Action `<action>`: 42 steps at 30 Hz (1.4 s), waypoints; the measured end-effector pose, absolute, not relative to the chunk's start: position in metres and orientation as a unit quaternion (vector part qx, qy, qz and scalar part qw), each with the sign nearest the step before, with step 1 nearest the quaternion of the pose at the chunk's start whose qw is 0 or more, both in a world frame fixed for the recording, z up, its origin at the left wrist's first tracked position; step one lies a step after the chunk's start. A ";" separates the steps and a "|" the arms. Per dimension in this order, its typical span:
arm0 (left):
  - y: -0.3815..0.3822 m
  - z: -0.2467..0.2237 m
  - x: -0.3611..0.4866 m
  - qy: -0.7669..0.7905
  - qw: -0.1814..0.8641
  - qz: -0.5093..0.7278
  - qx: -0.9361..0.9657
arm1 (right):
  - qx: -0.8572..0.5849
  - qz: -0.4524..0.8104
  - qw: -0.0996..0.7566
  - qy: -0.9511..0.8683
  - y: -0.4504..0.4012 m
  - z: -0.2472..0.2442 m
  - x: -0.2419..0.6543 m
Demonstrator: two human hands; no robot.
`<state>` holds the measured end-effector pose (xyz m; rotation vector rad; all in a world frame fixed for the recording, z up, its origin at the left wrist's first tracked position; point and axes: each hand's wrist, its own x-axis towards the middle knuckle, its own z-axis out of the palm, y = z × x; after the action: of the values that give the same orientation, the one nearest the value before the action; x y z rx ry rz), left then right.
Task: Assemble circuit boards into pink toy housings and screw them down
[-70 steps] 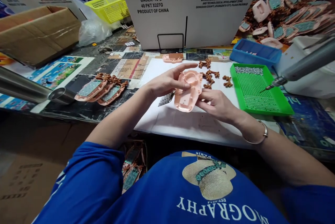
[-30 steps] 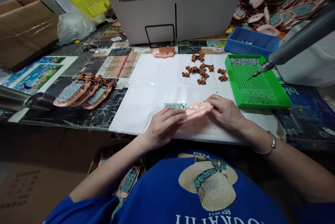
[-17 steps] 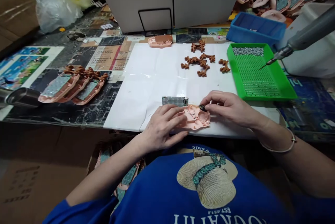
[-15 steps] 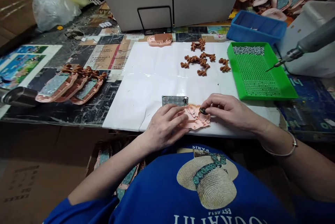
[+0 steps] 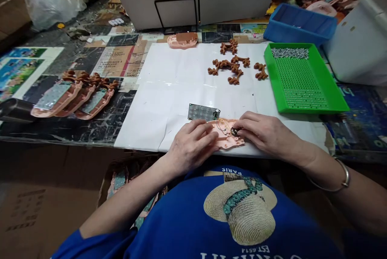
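Observation:
A pink plastic shell half (image 5: 226,143) lies at the front edge of the white sheet, its hollow side up, with thin wires inside. My left hand (image 5: 191,144) holds its left end, fingers curled over the edge. At the right end, my right hand (image 5: 267,133) pinches a small round dark part, seemingly a speaker (image 5: 234,131), down in the shell's round recess. Fingers partly cover it. Just behind the shell, a green circuit board (image 5: 203,112) rests on the sheet, and wires run from near its right end into the shell.
Several brown bone-shaped pieces (image 5: 229,64) lie farther back. At right stand a green tray (image 5: 314,110) with screws, a blue bin (image 5: 298,36) and a white bin (image 5: 353,45). Assembled pink shells (image 5: 71,99) are at left; another shell (image 5: 182,41) lies by a wire stand (image 5: 176,0).
The round part has gone from tilted above the recess to lower in it. The circuit board has turned slightly and sits farther from the shell. The power screwdriver at right is out of view.

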<state>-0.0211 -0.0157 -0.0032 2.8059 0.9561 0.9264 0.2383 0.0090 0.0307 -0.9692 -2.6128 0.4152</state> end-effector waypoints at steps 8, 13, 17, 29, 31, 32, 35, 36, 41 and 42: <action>-0.016 -0.005 -0.021 0.313 0.020 0.298 0.901 | -0.306 0.082 0.129 -0.940 0.010 0.027 0.234; -0.016 -0.003 -0.020 0.312 0.011 0.302 0.901 | -0.306 0.138 0.172 -0.926 0.010 0.021 0.236; -0.023 0.000 -0.017 0.314 -0.037 0.329 0.890 | -0.319 0.163 0.172 -0.918 0.008 0.025 0.239; -0.018 -0.007 0.019 0.193 -0.088 0.225 0.951 | -0.476 0.161 0.079 -0.861 0.064 0.060 0.167; -0.017 -0.010 0.019 0.192 -0.074 0.216 0.955 | -0.475 0.177 0.025 -0.862 0.074 0.058 0.151; -0.017 -0.010 0.018 0.190 -0.069 0.213 0.956 | -0.471 0.183 0.016 -0.863 0.076 0.058 0.147; -0.017 -0.012 0.016 0.192 -0.053 0.220 0.955 | -0.462 0.185 0.051 -0.866 0.074 0.058 0.146; -0.017 -0.012 0.016 0.194 -0.048 0.224 0.954 | -0.461 0.182 0.079 -0.865 0.071 0.059 0.150; -0.017 -0.011 0.017 0.191 -0.041 0.218 0.956 | -0.464 0.191 0.270 -0.821 0.049 0.063 0.184; -0.017 -0.011 0.017 0.191 -0.042 0.216 0.957 | -0.467 0.203 0.298 -0.808 0.044 0.061 0.191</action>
<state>0.0170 -0.0174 -0.0111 3.0895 0.6162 0.6963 0.1911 0.0442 0.0606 -1.2400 -2.1458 0.5391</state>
